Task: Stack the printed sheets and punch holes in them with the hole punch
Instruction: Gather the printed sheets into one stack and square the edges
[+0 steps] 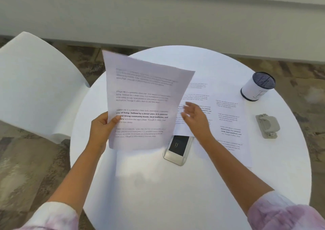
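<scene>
My left hand grips a printed sheet by its left edge and holds it up, tilted, above the round white table. My right hand hovers open just right of that sheet, fingers spread, over a second printed sheet lying flat. A third printed sheet lies flat further right, partly under my right forearm. The grey hole punch sits near the table's right edge, apart from both hands.
A clear paper-clip holder with a black inside stands at the lower edge of the flat sheets. A white mesh-topped cup is at the back right. A white chair stands left of the table.
</scene>
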Available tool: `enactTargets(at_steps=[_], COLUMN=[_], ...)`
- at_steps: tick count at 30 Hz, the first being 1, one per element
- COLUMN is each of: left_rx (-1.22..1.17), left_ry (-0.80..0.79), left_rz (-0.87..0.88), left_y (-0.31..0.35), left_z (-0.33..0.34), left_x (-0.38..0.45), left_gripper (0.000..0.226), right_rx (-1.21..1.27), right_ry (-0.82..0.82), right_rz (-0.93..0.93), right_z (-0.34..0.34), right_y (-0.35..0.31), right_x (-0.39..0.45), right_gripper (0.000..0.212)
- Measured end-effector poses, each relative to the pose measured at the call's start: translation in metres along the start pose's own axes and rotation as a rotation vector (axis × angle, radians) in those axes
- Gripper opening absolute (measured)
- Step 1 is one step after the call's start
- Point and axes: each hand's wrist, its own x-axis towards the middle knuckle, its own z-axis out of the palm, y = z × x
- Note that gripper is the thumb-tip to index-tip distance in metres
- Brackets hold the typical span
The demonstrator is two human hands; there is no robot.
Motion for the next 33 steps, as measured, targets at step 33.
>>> enactTargets(at_steps=[33], left_rx=[-0.114], left_ry=[0.002], left_rz=[-0.366], left_y=[-0.053], left_z=[0.06], left_x=[0.019], left_gripper=[0.015], right_rx=[-0.556], right_ry=[0.359], right_rz=[0.473], right_z=[-0.061], right_y=[0.065], right_x=[0.027], right_gripper=[0.058])
